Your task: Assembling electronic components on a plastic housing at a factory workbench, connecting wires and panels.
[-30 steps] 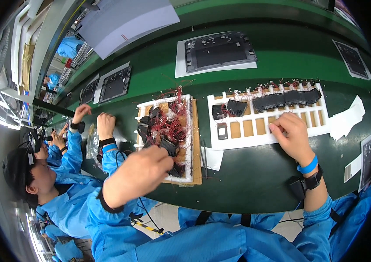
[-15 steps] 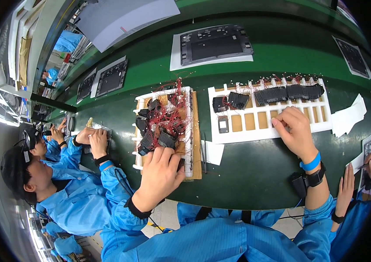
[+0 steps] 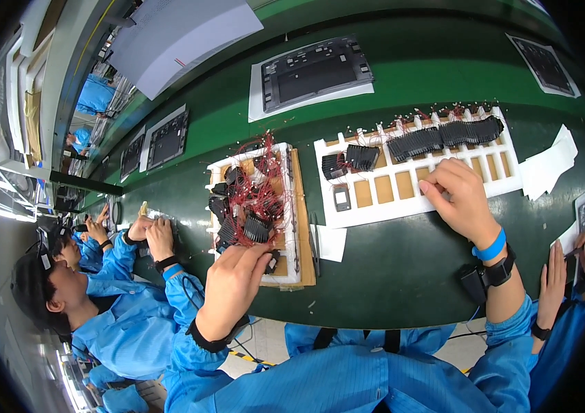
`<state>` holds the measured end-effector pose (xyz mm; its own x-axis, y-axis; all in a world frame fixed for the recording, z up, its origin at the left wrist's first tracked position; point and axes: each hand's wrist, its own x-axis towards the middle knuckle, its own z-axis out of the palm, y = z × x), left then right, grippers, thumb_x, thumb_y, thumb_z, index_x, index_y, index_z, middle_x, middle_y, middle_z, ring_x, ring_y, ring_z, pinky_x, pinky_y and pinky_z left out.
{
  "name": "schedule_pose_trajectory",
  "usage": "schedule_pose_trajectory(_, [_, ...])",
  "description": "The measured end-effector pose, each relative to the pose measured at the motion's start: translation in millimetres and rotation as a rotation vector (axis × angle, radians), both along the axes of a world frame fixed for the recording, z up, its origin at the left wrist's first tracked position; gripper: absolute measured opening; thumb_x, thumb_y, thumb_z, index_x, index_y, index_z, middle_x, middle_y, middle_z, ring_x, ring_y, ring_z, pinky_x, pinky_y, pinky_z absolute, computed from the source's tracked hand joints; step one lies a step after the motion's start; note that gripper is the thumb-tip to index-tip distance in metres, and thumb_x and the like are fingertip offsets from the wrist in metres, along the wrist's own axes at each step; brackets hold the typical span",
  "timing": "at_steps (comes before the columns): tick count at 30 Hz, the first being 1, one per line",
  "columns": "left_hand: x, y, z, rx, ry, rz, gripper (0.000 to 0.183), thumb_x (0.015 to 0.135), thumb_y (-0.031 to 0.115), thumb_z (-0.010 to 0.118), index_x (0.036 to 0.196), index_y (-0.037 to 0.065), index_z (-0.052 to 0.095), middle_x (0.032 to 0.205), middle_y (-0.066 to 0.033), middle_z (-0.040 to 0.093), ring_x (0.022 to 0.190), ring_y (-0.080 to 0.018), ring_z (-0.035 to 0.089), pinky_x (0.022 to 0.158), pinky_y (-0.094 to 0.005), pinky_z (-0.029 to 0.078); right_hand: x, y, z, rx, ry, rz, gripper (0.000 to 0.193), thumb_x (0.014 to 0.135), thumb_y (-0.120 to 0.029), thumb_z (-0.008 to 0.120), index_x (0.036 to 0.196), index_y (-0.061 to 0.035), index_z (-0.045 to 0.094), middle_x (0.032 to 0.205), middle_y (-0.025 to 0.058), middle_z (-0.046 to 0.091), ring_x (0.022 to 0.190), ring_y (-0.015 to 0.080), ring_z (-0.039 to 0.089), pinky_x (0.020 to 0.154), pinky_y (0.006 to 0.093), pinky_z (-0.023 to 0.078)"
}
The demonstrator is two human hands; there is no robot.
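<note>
Left of the long white tray point(image 3: 368, 218), the left hand point(image 3: 234, 275) curls over black parts point(image 3: 258, 228) in a box point(image 3: 293, 255); I can't tell if it grips one. They look light and hard, but the red wires point(image 3: 261, 186) might snap, so pinch the black sides. The right hand point(image 3: 456, 194) bends over the tray, its grip hidden. Under it is a shiny green table point(image 3: 375, 275); right of the tray, another worker's hand point(image 3: 552, 283).

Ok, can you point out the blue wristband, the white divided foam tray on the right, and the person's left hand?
Blue wristband point(image 3: 490, 246): head view, middle of the band.
White divided foam tray point(image 3: 375, 213): head view, near rim.
Left hand point(image 3: 232, 281): head view, back of the hand.
</note>
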<state>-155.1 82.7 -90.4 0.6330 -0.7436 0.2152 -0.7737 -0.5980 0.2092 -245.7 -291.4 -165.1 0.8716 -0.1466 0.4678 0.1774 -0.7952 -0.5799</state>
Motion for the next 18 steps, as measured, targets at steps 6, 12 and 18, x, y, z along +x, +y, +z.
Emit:
schedule_pose_trajectory(6, [1,-1,39,0.158,0.106,0.115,0.030,0.087,0.010,0.074,0.115,0.000,0.070,0.077,-0.0165,0.069,0.066,-0.0318,0.068,0.062,-0.0383,0.054,-2,-2,1,-0.008,-0.002,-0.011,0.016,0.085,-0.012,0.072,0.076,-0.0030,0.062,0.070,0.0089,0.056,0.069,0.0285,0.055,0.064,0.0394,0.044])
schedule_pose_trajectory(12, [52,-18,130,0.397,0.513,-0.557,0.025,0.091,0.010,0.068,0.115,0.003,0.071,0.086,-0.0141,0.069,0.074,-0.0303,0.066,0.067,-0.0386,0.054,2,-2,-2,-0.003,-0.008,0.010,0.016,0.084,-0.013,0.072,0.075,-0.0033,0.062,0.071,0.0081,0.057,0.069,0.0276,0.056,0.065,0.0388,0.045])
schedule_pose_trajectory(18, [128,-108,103,-0.022,0.989,-0.137,0.018,0.093,0.011,0.068,0.105,-0.001,0.067,0.094,-0.0049,0.068,0.081,-0.0123,0.064,0.076,-0.0285,0.054,-4,-7,-1,-0.010,-0.017,-0.007,0.015,0.085,-0.013,0.071,0.076,-0.0038,0.064,0.074,0.0089,0.060,0.072,0.0288,0.060,0.066,0.0396,0.047])
